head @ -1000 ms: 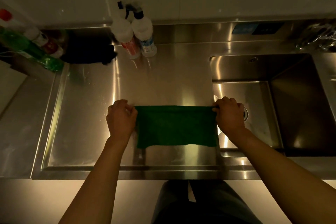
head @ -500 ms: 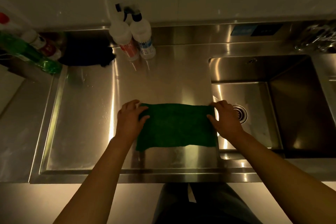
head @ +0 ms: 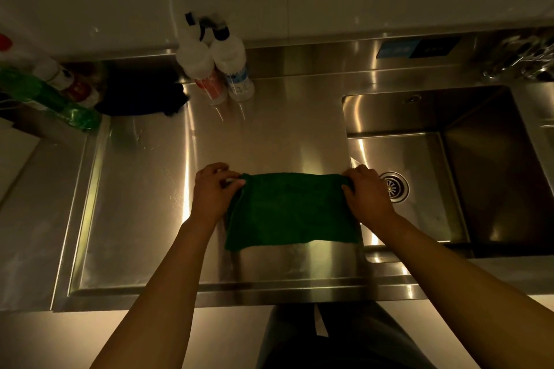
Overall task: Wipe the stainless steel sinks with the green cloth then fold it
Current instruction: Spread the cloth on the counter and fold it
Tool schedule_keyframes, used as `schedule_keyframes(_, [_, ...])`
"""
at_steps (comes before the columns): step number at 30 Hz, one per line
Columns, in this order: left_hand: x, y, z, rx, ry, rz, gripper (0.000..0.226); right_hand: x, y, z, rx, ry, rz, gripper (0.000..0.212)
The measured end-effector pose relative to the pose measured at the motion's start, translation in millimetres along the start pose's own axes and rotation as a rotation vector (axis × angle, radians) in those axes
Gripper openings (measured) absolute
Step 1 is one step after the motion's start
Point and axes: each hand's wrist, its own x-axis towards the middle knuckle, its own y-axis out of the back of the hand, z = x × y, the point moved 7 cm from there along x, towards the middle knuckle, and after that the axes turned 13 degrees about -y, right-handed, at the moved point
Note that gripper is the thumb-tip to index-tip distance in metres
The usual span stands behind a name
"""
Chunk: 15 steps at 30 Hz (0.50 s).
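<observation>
The green cloth (head: 292,211) lies spread as a wide rectangle on the stainless steel drainboard (head: 263,141), left of the sink basin (head: 419,156). My left hand (head: 211,193) pinches the cloth's far left corner. My right hand (head: 367,196) pinches its far right corner at the basin's edge. The cloth's left edge is slightly lifted and rolled under my left hand. The near edge lies flat on the steel.
Two white spray bottles (head: 215,69) stand at the back of the drainboard. A dark cloth (head: 141,93) and green and red-labelled bottles (head: 51,96) sit at the back left. The basin's drain (head: 392,186) is just right of my right hand. A faucet (head: 515,60) is at the far right.
Both hands went from lying flatter on the cloth's side edges to pinching its far corners. The cloth stays in about the same place on the drainboard.
</observation>
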Motion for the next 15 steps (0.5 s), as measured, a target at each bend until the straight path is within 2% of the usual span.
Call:
schedule_keyframes(3, [1, -3, 6, 0.195, -0.016, -0.045, 0.039, 0, -1, -4, 0.003, -0.006, 0.007, 0.024])
schedule_keyframes(6, [-1, -7, 15, 0.282, -0.074, -0.037, 0.042, 0, -1, -4, 0.007, -0.001, 0.020, 0.024])
schedule_keyframes(9, [-3, -12, 20, 0.202, -0.085, -0.019, 0.039, -2, -1, -4, 0.000, 0.006, 0.019, 0.025])
schedule_keyframes(12, [-7, -12, 16, 0.080, -0.088, -0.034, 0.027, -3, -1, -3, -0.003, 0.007, 0.026, 0.024])
schedule_keyframes(15, [-8, -8, 11, 0.077, -0.119, -0.079, 0.031, -3, -2, -5, -0.007, -0.004, 0.029, 0.024])
